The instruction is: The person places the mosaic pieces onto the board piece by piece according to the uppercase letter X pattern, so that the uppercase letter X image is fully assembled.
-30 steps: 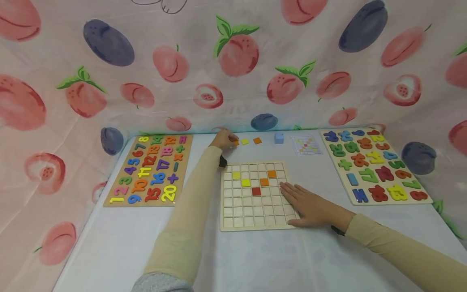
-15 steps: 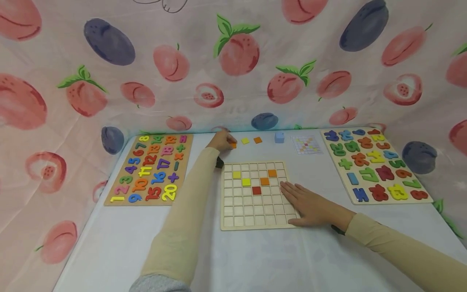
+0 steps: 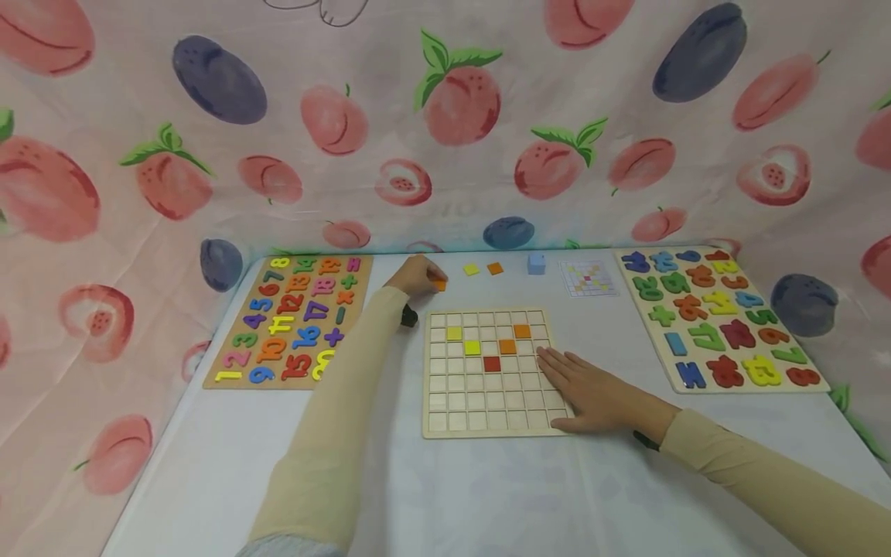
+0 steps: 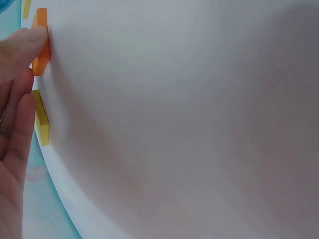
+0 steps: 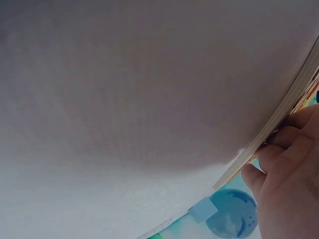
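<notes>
Wooden and bright with numbers, the puzzle board [image 3: 288, 323] lies at the left of the white desk [image 3: 209, 464], and just right of it the left hand [image 3: 412, 276] has its grip pinched on an orange tile [image 3: 439, 285] above the grid board [image 3: 487, 373]. Further right, a yellow tile [image 3: 471, 269] and another orange tile [image 3: 495, 268] lie loose on the desk. The right hand [image 3: 592, 394] rests flat on the grid board's right edge, fingers straight, gripping nothing.
</notes>
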A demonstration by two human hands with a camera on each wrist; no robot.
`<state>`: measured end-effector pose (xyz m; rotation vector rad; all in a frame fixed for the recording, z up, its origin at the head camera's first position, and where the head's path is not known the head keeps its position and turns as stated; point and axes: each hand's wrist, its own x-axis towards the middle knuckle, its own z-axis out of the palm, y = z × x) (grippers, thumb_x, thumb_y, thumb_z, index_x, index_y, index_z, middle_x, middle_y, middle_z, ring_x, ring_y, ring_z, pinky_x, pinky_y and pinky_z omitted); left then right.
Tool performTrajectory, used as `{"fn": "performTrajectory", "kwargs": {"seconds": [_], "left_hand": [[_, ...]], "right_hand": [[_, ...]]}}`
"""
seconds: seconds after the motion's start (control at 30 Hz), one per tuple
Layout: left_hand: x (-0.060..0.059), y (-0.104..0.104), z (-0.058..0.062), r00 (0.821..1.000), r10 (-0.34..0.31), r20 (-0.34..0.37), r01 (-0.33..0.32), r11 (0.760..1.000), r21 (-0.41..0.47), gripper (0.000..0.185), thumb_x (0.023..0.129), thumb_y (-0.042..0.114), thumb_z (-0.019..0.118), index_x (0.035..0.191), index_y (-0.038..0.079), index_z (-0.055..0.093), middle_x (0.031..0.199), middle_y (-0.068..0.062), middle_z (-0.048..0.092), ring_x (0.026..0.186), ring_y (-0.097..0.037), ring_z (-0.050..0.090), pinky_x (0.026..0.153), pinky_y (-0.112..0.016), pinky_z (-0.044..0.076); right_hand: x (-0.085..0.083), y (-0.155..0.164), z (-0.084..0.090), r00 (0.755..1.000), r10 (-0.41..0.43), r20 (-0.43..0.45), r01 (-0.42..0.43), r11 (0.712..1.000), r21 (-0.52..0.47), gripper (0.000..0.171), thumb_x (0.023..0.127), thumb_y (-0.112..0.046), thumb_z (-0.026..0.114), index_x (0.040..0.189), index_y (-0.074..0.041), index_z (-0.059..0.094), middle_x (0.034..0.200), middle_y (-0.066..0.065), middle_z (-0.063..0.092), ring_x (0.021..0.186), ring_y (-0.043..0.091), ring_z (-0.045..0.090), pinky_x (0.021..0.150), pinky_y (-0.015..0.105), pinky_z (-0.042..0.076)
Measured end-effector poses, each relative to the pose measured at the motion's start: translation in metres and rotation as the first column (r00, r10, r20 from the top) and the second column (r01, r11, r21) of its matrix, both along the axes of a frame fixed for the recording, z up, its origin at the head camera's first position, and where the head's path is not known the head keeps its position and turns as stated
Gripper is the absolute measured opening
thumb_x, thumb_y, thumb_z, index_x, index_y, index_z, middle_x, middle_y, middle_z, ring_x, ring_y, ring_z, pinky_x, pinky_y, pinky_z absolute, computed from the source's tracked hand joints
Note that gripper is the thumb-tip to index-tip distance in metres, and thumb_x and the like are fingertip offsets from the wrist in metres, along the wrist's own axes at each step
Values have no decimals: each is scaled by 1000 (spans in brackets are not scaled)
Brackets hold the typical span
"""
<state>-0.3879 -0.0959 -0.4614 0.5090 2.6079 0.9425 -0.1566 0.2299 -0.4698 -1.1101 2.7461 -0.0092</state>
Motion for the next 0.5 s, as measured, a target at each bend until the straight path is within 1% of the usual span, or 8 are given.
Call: {"fn": "performTrajectory", "kwargs": {"seconds": [0.13, 0.23, 0.33, 0.5], "left_hand": [[3, -4, -1, 1000, -18, -3, 18, 1000, -3, 30, 79, -1, 71, 107, 9, 72, 113, -9, 69, 110, -22, 60, 99, -34, 46], [5, -7, -3, 1000, -20, -7, 20, 1000, 1, 30, 80, 0, 71, 109, 9, 71, 115, -8, 68, 110, -22, 60, 99, -34, 46], [7, -9, -5, 1000, -12, -16, 12, 1000, 9, 31, 80, 1, 70, 110, 9, 71, 115, -8, 68, 110, -22, 60, 99, -35, 46], [8, -11, -7, 999, 4, -43, -4, 1000, -9, 32, 79, 4, 71, 111, 8, 70, 116, -8, 68, 111, -23, 59, 101, -34, 44]], "right_hand": [[-1, 1, -3, 1000, 0, -3, 0, 1000, 6, 97, 86, -68, 44, 149, 1, 18, 158, 16, 13, 145, 31, 17, 116, 47, 22], [-2, 2, -6, 1000, -2, -8, 2, 1000, 7, 98, 86, -71, 41, 149, 0, 17, 158, 15, 13, 146, 30, 16, 116, 46, 22], [-2, 3, -7, 1000, -2, -21, 2, 1000, 3, 99, 85, -72, 41, 149, 0, 18, 158, 15, 14, 145, 29, 17, 115, 46, 23], [-1, 2, -7, 1000, -1, -31, 1, 1000, -12, 99, 84, -71, 43, 149, 0, 19, 157, 15, 16, 145, 29, 19, 114, 47, 25]]}}
